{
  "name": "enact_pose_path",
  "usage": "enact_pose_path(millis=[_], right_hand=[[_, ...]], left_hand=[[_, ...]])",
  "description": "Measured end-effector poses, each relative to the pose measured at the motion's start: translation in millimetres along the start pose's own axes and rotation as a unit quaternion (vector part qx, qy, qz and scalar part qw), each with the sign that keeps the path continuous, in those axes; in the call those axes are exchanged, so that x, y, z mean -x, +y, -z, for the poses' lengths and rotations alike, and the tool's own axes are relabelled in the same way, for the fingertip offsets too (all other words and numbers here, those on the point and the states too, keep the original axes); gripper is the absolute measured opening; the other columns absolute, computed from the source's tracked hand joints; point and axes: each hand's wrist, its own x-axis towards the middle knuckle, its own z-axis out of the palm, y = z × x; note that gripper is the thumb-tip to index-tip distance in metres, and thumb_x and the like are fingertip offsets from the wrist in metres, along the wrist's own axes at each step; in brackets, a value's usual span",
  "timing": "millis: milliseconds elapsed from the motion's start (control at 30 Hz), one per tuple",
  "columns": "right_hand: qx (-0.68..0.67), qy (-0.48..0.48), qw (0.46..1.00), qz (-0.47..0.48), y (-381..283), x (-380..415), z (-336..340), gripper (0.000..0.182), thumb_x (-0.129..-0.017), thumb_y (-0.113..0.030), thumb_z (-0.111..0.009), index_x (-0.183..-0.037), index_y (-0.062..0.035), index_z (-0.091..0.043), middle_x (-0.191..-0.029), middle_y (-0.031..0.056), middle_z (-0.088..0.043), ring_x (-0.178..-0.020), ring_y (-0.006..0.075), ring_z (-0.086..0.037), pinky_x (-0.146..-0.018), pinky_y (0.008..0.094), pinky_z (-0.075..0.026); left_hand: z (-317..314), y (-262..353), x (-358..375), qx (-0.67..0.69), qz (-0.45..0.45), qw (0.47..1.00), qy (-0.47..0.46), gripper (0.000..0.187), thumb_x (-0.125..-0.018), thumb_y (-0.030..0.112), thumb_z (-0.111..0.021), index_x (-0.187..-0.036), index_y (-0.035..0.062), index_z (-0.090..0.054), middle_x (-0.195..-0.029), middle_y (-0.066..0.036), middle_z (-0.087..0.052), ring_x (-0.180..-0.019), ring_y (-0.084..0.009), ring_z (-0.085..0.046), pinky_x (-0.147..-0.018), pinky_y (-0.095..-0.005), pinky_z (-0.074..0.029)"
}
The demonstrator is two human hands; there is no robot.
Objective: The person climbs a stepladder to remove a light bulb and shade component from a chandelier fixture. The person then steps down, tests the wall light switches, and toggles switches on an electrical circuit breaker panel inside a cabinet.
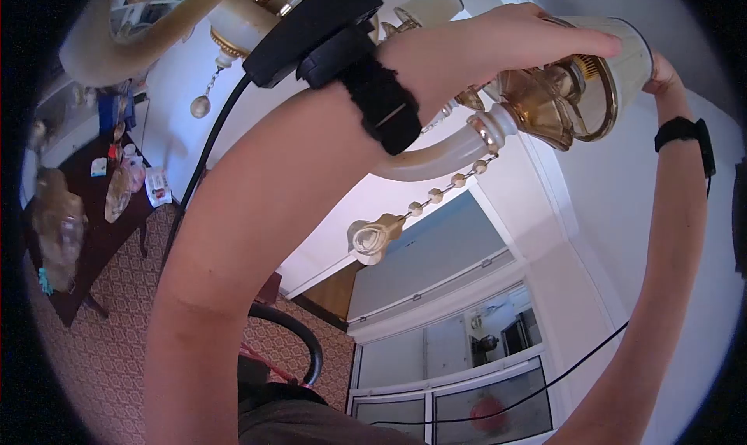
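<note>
I am looking up at a chandelier. My left hand [506, 40] reaches across and wraps over the gold cup holder [556, 99] and the frosted glass shade [626, 60] at the end of a curved cream arm [436, 157]. My right hand [665, 75] is behind the shade's far side, mostly hidden, fingers pressed against it. Both wrists carry black bands; the left one bears a black box [311, 29] with a cable. A bead string with a cream pendant [375, 239] hangs below the arm.
Another chandelier arm [117, 52] and a drop pendant [201, 106] hang at upper left. A dark table [93, 235] cluttered with small objects stands on patterned carpet at left. A window [459, 352] and a black curved chair back [299, 340] lie below.
</note>
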Motion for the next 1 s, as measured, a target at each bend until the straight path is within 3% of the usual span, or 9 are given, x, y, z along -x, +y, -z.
enact_pose_path(millis=[233,467,567,667,767,833,867,933,1000], right_hand=[[-0.007,0.050,0.999,-0.006,-0.9,0.0,6.2,0.053,-0.080,-0.035,-0.070,-0.122,-0.0047,-0.058,-0.116,0.0051,-0.065,-0.102,0.0156,-0.063,-0.087,0.0331,-0.052],[-0.050,0.063,0.995,0.063,6.2,3.2,25.7,0.047,-0.086,-0.034,-0.065,-0.122,-0.0051,-0.057,-0.116,0.0056,-0.065,-0.105,0.0164,-0.062,-0.087,0.0324,-0.052],[-0.076,0.037,0.992,0.089,6.4,7.0,34.3,0.041,-0.089,-0.029,-0.062,-0.122,-0.0046,-0.057,-0.116,0.0050,-0.064,-0.108,0.0161,-0.060,-0.089,0.0321,-0.052],[-0.166,-0.085,0.980,0.075,3.8,11.8,34.1,0.036,-0.093,-0.022,-0.057,-0.123,-0.0026,-0.056,-0.120,0.0056,-0.062,-0.112,0.0173,-0.058,-0.093,0.0327,-0.050],[-0.120,-0.041,0.971,0.204,7.3,31.4,0.8,0.039,-0.097,-0.014,-0.048,-0.134,-0.0015,-0.044,-0.131,0.0103,-0.053,-0.114,0.0195,-0.055,-0.094,0.0297,-0.049],[-0.204,0.347,0.900,0.168,11.2,41.1,-10.1,0.037,-0.098,-0.011,-0.043,-0.133,0.0015,-0.044,-0.135,0.0123,-0.049,-0.121,0.0216,-0.051,-0.104,0.0312,-0.041],[-0.204,0.348,0.900,0.168,19.5,51.4,-1.9,0.037,-0.098,-0.011,-0.043,-0.133,0.0015,-0.044,-0.135,0.0123,-0.049,-0.121,0.0216,-0.051,-0.104,0.0312,-0.041],[0.209,0.306,0.911,0.182,47.7,69.9,33.1,0.039,-0.096,-0.014,-0.047,-0.132,0.0007,-0.046,-0.129,0.0125,-0.055,-0.123,0.0199,-0.050,-0.105,0.0334,-0.041],[0.125,0.288,0.932,0.183,57.9,83.7,17.2,0.038,-0.096,-0.015,-0.047,-0.130,0.0011,-0.047,-0.127,0.0134,-0.055,-0.121,0.0217,-0.051,-0.104,0.0345,-0.041]], left_hand=[[2.7,2.7,0.2,-0.031,0.020,0.999,-0.017,0.079,-0.065,0.056,-0.075,-0.111,-0.0082,-0.062,-0.107,-0.020,-0.063,-0.095,-0.0256,-0.064,-0.080,-0.0308,-0.051],[-1.2,-0.8,-4.0,-0.040,-0.026,0.999,0.011,0.080,-0.065,0.058,-0.074,-0.108,-0.0090,-0.062,-0.107,-0.020,-0.063,-0.093,-0.0275,-0.064,-0.081,-0.0324,-0.051],[5.4,2.4,-1.1,-0.033,-0.011,0.999,-0.003,0.077,-0.068,0.057,-0.072,-0.108,-0.0075,-0.062,-0.105,-0.019,-0.063,-0.092,-0.0258,-0.063,-0.080,-0.0317,-0.050],[12.8,6.8,1.5,-0.016,0.002,0.999,-0.032,0.073,-0.071,0.056,-0.070,-0.108,-0.0061,-0.062,-0.103,-0.017,-0.063,-0.091,-0.0241,-0.063,-0.079,-0.0309,-0.050],[14.5,10.6,3.3,-0.002,0.012,0.998,-0.062,0.070,-0.073,0.055,-0.068,-0.109,-0.0046,-0.061,-0.101,-0.015,-0.062,-0.090,-0.0223,-0.062,-0.078,-0.0301,-0.049],[13.1,11.6,6.2,0.008,0.020,0.997,-0.080,0.068,-0.075,0.055,-0.067,-0.109,-0.0036,-0.061,-0.100,-0.014,-0.062,-0.090,-0.0212,-0.061,-0.077,-0.0296,-0.049],[12.9,13.2,6.5,0.013,0.022,0.996,-0.090,0.066,-0.076,0.055,-0.066,-0.109,-0.0031,-0.061,-0.100,-0.013,-0.062,-0.089,-0.0206,-0.061,-0.077,-0.0294,-0.049],[13.3,14.8,7.8,0.021,0.026,0.994,-0.106,0.064,-0.078,0.054,-0.065,-0.109,-0.0022,-0.061,-0.099,-0.012,-0.062,-0.089,-0.0195,-0.060,-0.076,-0.0289,-0.048],[13.0,16.9,11.6,0.028,0.030,0.992,-0.120,0.062,-0.080,0.053,-0.064,-0.109,-0.0012,-0.060,-0.098,-0.010,-0.062,-0.088,-0.0183,-0.060,-0.075,-0.0284,-0.048]])
